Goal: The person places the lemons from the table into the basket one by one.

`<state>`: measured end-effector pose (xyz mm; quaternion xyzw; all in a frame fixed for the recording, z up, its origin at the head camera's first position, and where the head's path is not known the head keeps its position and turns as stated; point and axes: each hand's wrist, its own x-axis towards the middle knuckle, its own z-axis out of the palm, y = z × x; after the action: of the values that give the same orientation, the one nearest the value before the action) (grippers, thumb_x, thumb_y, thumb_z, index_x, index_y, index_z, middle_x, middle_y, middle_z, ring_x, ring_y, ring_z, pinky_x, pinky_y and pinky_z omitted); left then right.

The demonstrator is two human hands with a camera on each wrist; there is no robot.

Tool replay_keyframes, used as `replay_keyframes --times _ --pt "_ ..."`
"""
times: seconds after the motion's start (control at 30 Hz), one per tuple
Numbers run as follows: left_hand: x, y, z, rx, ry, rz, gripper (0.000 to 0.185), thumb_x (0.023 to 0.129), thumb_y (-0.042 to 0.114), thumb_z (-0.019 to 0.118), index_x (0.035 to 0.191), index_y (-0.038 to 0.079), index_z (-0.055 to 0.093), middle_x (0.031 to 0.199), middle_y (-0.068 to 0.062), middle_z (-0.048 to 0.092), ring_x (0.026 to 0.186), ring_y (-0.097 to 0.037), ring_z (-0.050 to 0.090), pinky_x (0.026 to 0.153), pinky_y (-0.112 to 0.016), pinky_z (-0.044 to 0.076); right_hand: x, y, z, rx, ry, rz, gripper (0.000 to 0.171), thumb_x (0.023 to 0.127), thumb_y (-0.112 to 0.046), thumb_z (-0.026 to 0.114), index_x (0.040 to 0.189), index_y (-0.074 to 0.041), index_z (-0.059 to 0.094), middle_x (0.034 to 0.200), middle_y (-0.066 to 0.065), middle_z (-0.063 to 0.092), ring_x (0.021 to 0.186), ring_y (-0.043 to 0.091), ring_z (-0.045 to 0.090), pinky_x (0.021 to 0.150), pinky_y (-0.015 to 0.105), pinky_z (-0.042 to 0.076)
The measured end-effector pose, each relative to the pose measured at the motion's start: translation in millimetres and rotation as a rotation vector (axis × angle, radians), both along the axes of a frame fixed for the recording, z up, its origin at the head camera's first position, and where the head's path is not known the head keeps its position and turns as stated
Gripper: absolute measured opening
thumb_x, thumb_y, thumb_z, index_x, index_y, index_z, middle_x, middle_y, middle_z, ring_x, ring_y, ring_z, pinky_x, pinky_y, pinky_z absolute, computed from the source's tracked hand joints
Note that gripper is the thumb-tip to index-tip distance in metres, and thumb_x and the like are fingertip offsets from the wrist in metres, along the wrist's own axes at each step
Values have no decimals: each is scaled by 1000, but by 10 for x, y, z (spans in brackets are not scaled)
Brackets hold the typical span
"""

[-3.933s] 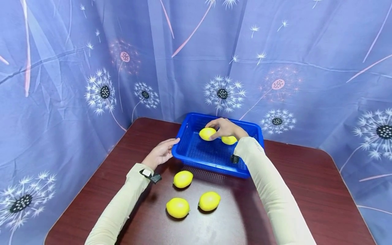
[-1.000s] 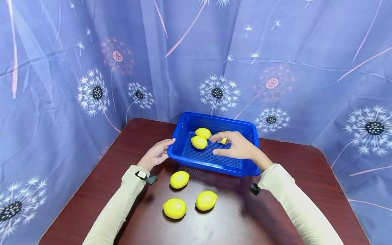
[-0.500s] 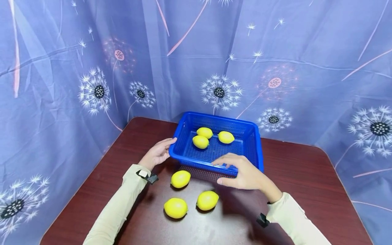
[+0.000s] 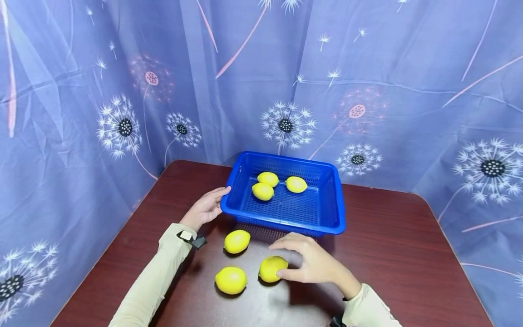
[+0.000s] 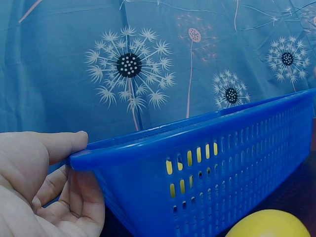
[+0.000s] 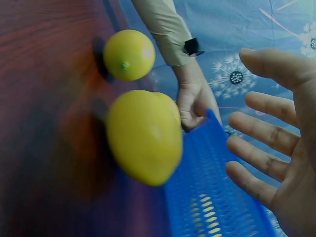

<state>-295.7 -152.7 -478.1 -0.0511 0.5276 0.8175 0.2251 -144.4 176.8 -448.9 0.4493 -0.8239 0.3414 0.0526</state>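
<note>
A blue plastic basket stands at the back of the table with three yellow lemons inside. My left hand grips its near left corner, thumb over the rim and fingers curled beneath. Three more lemons lie on the table in front. My right hand hovers with spread fingers beside the right-hand lemon, its thumb tip at the fruit. In the right wrist view that lemon is close to the palm and not gripped.
Two other loose lemons lie left of my right hand. The dark red table has rounded corners. A blue dandelion-print curtain hangs close behind it and on both sides.
My right hand left the basket, where a third lemon now lies, and came down toward me to the right-hand lemon on the table. The left hand stayed on the basket corner.
</note>
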Motion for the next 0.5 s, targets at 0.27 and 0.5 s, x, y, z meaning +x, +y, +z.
replay_keyframes --times 0.27,0.5 --pt "17 -3 -15 8 11 -19 35 106 26 59 133 4 50 111 -7 69 100 -19 67 86 -30 60 62 -61 -273 52 95 -37 53 80 -43 86 126 -20 69 126 -13 66 116 9 60 96 31 53" --pt "2 2 -7 13 15 -15 24 107 24 58 123 8 52 103 -5 71 89 -14 70 81 -27 61 77 -73 -395 97 83 -91 56 76 -45 89 124 -23 70 126 -15 66 117 9 58 97 35 52"
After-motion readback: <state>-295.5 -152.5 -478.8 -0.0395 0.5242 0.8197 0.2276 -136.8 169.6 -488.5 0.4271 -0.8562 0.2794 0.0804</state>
